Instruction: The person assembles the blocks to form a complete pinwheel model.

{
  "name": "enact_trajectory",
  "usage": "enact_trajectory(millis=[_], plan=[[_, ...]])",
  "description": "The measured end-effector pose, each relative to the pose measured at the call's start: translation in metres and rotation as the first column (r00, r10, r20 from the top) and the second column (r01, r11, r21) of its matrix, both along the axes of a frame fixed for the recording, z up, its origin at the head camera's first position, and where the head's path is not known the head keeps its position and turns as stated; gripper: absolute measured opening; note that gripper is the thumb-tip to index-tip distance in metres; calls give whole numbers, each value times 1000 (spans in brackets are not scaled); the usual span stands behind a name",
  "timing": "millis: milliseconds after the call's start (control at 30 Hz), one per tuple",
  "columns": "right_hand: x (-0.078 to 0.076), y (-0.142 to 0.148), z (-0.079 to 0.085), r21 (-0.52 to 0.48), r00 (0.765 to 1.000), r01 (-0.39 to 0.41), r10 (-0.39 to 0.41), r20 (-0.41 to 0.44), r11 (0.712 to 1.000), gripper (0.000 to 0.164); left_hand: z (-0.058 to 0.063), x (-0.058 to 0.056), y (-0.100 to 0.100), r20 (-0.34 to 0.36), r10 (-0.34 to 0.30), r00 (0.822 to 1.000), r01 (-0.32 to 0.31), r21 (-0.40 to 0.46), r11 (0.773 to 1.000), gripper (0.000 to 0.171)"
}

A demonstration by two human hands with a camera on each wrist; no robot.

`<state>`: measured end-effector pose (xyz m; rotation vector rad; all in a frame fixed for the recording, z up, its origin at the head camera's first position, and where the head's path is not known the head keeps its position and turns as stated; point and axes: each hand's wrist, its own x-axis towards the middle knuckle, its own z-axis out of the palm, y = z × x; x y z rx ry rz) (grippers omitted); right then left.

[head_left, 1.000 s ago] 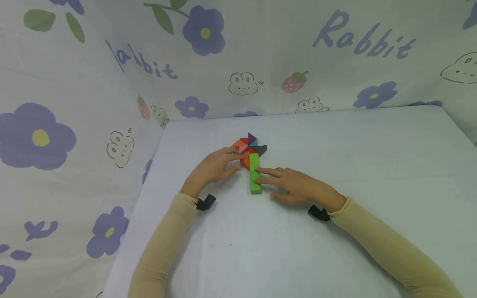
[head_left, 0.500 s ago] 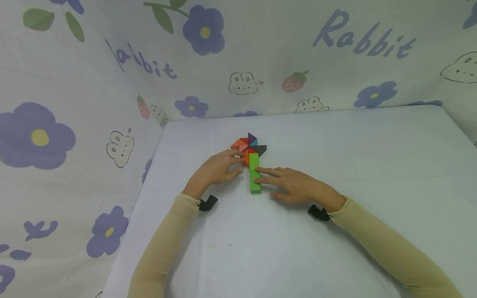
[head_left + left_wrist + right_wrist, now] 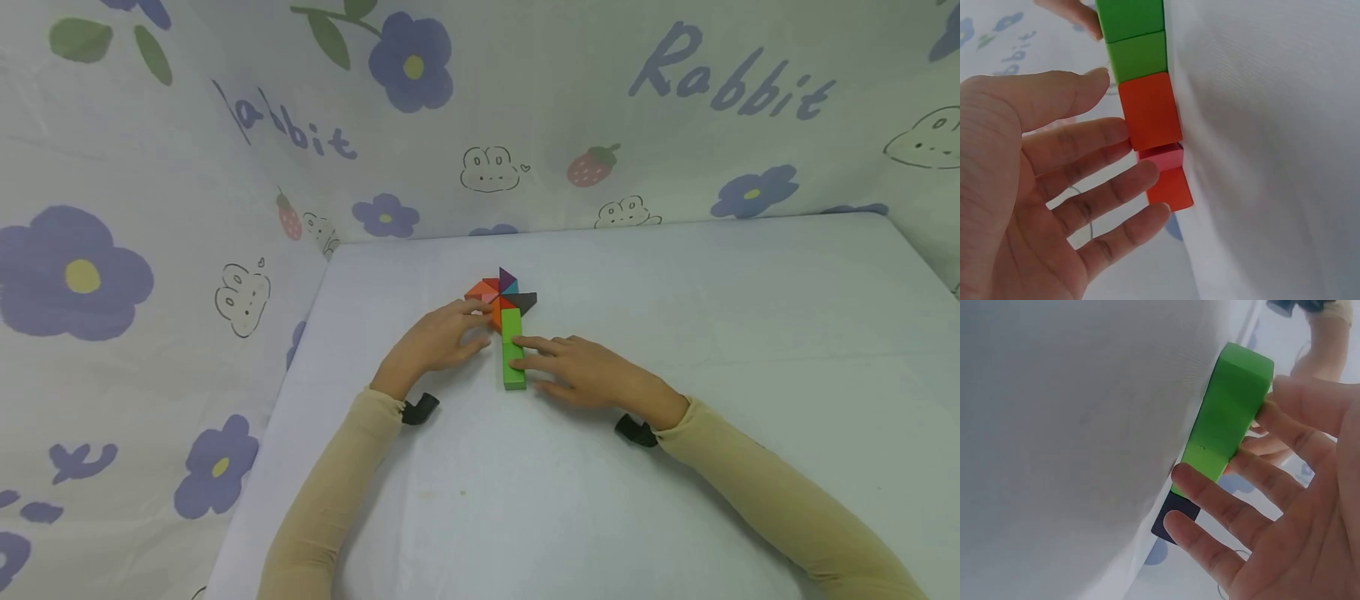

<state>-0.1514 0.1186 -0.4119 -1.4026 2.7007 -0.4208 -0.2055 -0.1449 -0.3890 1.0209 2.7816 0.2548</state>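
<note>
Two green blocks (image 3: 513,375) lie end to end in a strip on the white table. At their far end sits a pinwheel-like cluster of small wedge blocks: orange (image 3: 496,315), red, pink, purple (image 3: 506,277), blue and dark grey (image 3: 523,300). My left hand (image 3: 441,337) is at the cluster's left, its outstretched fingers against the orange block (image 3: 1150,112) and beside the pink one (image 3: 1163,157). From the right, my right hand (image 3: 588,371) rests two extended fingertips on top of the green blocks (image 3: 1222,412). Its thumb is close to their near end. The left fingers partly hide the cluster.
The white table (image 3: 675,500) spreads around the blocks. Behind and to the left hangs a cloth (image 3: 540,83) printed with flowers and rabbits. A black device is strapped at each wrist, the left one (image 3: 420,409) and the right one (image 3: 636,430).
My left hand has shifted slightly right and nearer, and the orange block beside the green strip now sits tighter to the cluster. My right hand has edged left, its thumb closer to the strip.
</note>
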Motion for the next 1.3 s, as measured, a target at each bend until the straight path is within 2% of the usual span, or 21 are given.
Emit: enact_trajectory(millis=[467, 667, 867, 1300], plan=[[-2, -10, 3, -27, 999, 39, -39, -19, 999, 31, 0, -2, 1, -2, 7, 1000, -7, 25, 1000, 40], [-3, -12, 2, -34, 999, 44, -45, -26, 998, 31, 1, -10, -1, -54, 30, 998, -27, 58, 998, 35], [-4, -12, 2, -45, 999, 38, -39, -34, 998, 30, -3, -22, -4, -98, 39, 994, -34, 57, 998, 39], [-3, -14, -2, -62, 994, 38, -44, -97, 997, 26, -9, -42, 1, -18, 46, 999, -45, 53, 998, 40]])
